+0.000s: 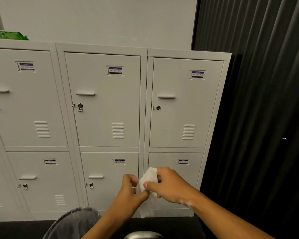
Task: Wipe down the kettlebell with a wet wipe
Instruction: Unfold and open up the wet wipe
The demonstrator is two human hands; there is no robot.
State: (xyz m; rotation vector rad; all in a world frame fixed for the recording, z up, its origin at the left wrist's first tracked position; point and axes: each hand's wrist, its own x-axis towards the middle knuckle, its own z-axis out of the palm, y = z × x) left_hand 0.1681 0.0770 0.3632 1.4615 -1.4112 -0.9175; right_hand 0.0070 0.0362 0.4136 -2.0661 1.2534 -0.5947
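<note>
While both hands, left hand (130,187) and right hand (167,184), pinch the wet wipe (148,182), I judge: unfold it flat before lowering onto the kettlebell (142,235).

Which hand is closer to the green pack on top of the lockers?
Left. The left hand is far below and right of the green pack; the right hand is farther right. Both hold the wipe.
</note>
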